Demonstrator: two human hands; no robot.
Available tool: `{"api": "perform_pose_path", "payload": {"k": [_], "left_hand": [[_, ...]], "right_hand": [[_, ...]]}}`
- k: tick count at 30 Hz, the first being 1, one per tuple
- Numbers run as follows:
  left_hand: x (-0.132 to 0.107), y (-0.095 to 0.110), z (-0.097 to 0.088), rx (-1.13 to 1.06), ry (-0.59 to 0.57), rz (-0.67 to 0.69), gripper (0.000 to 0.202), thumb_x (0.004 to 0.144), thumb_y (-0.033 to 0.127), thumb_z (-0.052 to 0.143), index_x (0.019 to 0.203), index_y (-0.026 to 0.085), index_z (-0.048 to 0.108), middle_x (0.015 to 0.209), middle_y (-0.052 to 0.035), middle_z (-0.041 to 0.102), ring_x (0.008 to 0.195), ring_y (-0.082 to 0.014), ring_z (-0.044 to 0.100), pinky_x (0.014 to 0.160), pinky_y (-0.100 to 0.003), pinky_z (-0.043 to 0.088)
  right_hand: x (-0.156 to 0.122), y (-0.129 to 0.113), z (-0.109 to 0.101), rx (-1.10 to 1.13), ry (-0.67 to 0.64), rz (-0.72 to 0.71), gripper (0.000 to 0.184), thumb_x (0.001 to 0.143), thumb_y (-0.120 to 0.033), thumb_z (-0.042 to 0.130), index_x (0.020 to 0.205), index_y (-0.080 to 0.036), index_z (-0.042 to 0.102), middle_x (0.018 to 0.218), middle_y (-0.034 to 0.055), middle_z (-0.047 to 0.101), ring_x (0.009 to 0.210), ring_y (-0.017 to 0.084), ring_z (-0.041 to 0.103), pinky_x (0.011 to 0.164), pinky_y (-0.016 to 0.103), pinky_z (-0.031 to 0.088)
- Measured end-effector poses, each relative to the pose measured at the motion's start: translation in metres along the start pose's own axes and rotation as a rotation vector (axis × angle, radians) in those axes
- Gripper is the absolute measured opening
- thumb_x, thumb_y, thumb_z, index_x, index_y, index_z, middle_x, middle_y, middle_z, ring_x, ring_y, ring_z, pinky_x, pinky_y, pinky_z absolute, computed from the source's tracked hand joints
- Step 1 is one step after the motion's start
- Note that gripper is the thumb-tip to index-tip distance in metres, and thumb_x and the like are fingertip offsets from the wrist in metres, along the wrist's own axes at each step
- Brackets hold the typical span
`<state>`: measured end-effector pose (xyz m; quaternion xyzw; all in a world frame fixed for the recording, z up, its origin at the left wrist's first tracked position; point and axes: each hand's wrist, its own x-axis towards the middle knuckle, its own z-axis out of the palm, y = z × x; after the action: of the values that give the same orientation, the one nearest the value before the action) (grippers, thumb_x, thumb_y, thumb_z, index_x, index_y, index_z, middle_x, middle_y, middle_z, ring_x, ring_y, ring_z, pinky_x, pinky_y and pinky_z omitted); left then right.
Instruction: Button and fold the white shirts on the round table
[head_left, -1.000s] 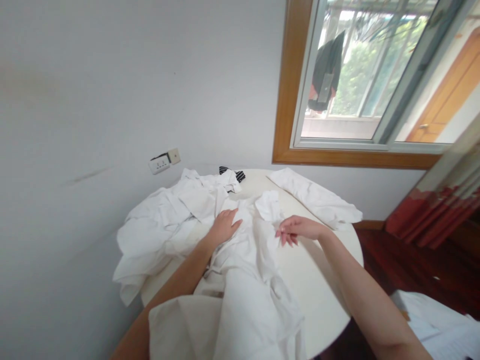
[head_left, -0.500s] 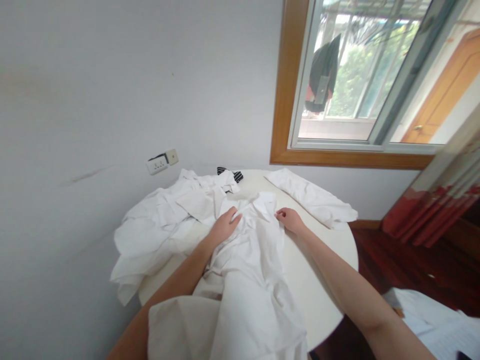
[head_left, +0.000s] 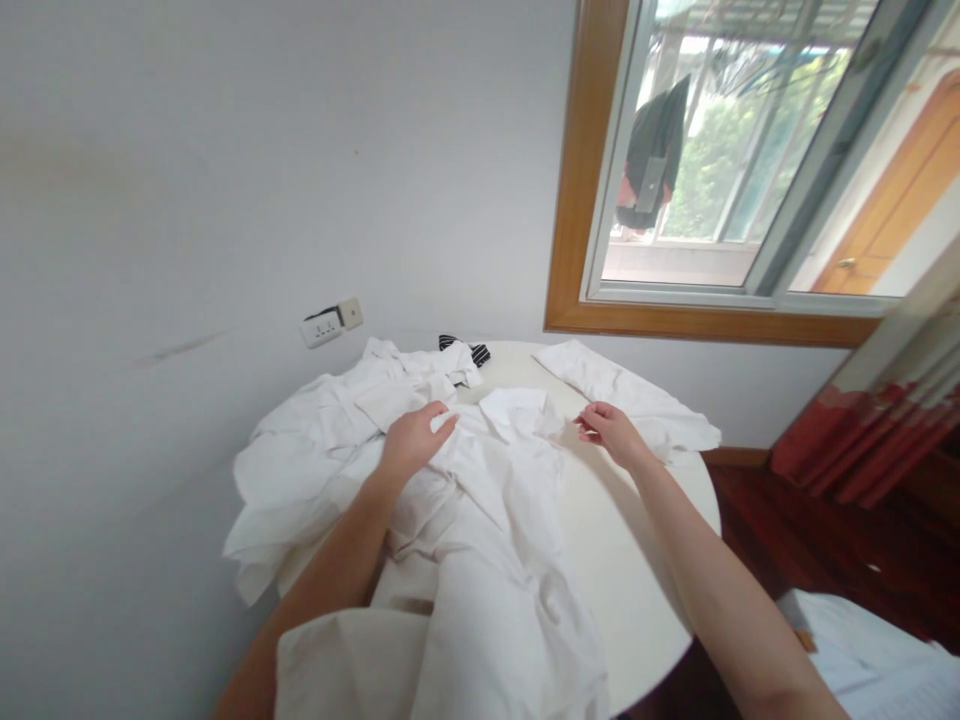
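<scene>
A white shirt, rumpled, stretches from the near edge of the round table up to its collar end. Cloth at its upper left shows between the thumb and fingers of my left hand, which is closed on it. My right hand hovers just off the shirt's upper right edge, fingers loosely bent and apart, with no cloth visible in them. Left of the shirt lies a heap of white garments, and my left forearm crosses in front of it.
The round cream table stands against the wall. A folded white garment lies at its back right, and a black striped cloth at the back. More white cloth is at lower right. A curtain hangs beside the window.
My left hand has moved left, spreading the top of the shirt wider. My right hand has shifted right, away from the shirt's edge. The view has tilted slightly.
</scene>
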<state>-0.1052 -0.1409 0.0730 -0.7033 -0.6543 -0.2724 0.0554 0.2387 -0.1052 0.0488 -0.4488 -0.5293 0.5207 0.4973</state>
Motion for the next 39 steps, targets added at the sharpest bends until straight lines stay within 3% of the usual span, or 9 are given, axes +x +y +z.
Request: {"api": "perform_pose_path", "payload": {"k": [3, 7, 13, 18, 25, 29, 32, 36, 39], "left_hand": [[0.001, -0.005, 0.003, 0.035, -0.036, 0.032, 0.04, 0.086, 0.052, 0.043, 0.098, 0.022, 0.067, 0.101, -0.0073, 0.071, 0.096, -0.0237, 0.064, 0.082, -0.03, 0.045], [0.003, -0.013, 0.012, 0.055, -0.123, 0.085, 0.043, 0.087, 0.052, 0.041, 0.102, 0.021, 0.067, 0.106, -0.0084, 0.07, 0.1, -0.0244, 0.063, 0.087, -0.032, 0.045], [-0.001, -0.021, 0.024, 0.104, -0.33, 0.145, 0.035, 0.085, 0.037, 0.047, 0.113, 0.022, 0.062, 0.116, -0.0085, 0.066, 0.107, -0.024, 0.06, 0.092, -0.035, 0.044], [-0.006, -0.007, 0.023, 0.165, -0.322, 0.208, 0.035, 0.073, 0.007, 0.044, 0.098, 0.022, 0.066, 0.1, -0.0086, 0.068, 0.099, -0.0222, 0.06, 0.086, -0.034, 0.045], [-0.006, 0.018, 0.032, 0.065, -0.139, 0.206, 0.032, 0.077, 0.008, 0.039, 0.097, 0.018, 0.063, 0.095, -0.01, 0.066, 0.096, -0.0228, 0.058, 0.088, -0.036, 0.043], [-0.004, 0.033, 0.045, -0.199, -0.161, 0.22, 0.037, 0.091, 0.026, 0.028, 0.083, 0.018, 0.062, 0.089, -0.0088, 0.067, 0.089, -0.0197, 0.059, 0.086, -0.032, 0.043], [-0.005, 0.041, 0.049, -0.272, -0.24, 0.091, 0.05, 0.093, 0.047, 0.023, 0.068, 0.019, 0.058, 0.07, -0.005, 0.064, 0.072, -0.0189, 0.059, 0.07, -0.03, 0.044], [-0.007, 0.042, 0.049, -0.3, -0.314, -0.041, 0.05, 0.082, 0.063, 0.039, 0.066, 0.019, 0.057, 0.064, -0.0031, 0.062, 0.066, -0.0195, 0.058, 0.061, -0.028, 0.041], [-0.007, 0.038, 0.049, -0.407, -0.336, 0.0, 0.046, 0.078, 0.062, 0.047, 0.076, 0.018, 0.06, 0.076, -0.004, 0.066, 0.075, -0.021, 0.061, 0.066, -0.028, 0.043]], "right_hand": [[0.0, 0.0, 0.0, -0.068, 0.072, 0.012, 0.036, 0.07, -0.05, 0.069, 0.079, -0.021, 0.05, 0.074, 0.0022, 0.062, 0.059, 0.011, 0.056, 0.055, 0.026, 0.051], [0.006, 0.02, 0.017, -0.403, 0.114, -0.019, 0.038, 0.077, -0.056, 0.059, 0.091, -0.022, 0.054, 0.072, 0.0027, 0.062, 0.05, 0.012, 0.053, 0.049, 0.025, 0.043], [0.025, 0.036, 0.033, -0.783, 0.162, -0.226, 0.022, 0.08, -0.041, 0.053, 0.072, -0.021, 0.056, 0.068, 0.0026, 0.059, 0.061, 0.014, 0.053, 0.057, 0.025, 0.036], [0.026, 0.023, 0.02, -0.653, 0.227, -0.354, 0.03, 0.08, -0.049, 0.047, 0.073, -0.021, 0.054, 0.066, -0.0005, 0.053, 0.063, 0.014, 0.048, 0.058, 0.025, 0.035], [0.001, -0.013, 0.008, -0.21, 0.24, -0.323, 0.035, 0.072, -0.055, 0.06, 0.081, -0.022, 0.05, 0.058, -0.0053, 0.042, 0.05, 0.011, 0.036, 0.046, 0.023, 0.028], [-0.012, -0.02, 0.021, -0.139, 0.077, -0.289, 0.036, 0.069, -0.052, 0.066, 0.083, -0.022, 0.052, 0.061, -0.0052, 0.045, 0.052, 0.009, 0.039, 0.047, 0.022, 0.031], [-0.02, -0.014, 0.036, -0.166, -0.19, -0.191, 0.039, 0.074, -0.055, 0.063, 0.09, -0.019, 0.06, 0.068, -0.0021, 0.055, 0.058, 0.01, 0.048, 0.054, 0.023, 0.04], [-0.023, 0.002, 0.05, -0.199, -0.569, -0.072, 0.047, 0.078, -0.058, 0.058, 0.096, -0.015, 0.068, 0.085, 0.0045, 0.066, 0.076, 0.013, 0.059, 0.076, 0.029, 0.048], [-0.017, 0.011, 0.049, -0.135, -0.569, -0.026, 0.047, 0.073, -0.053, 0.067, 0.099, -0.014, 0.068, 0.087, 0.006, 0.069, 0.076, 0.014, 0.061, 0.078, 0.032, 0.049]]}}
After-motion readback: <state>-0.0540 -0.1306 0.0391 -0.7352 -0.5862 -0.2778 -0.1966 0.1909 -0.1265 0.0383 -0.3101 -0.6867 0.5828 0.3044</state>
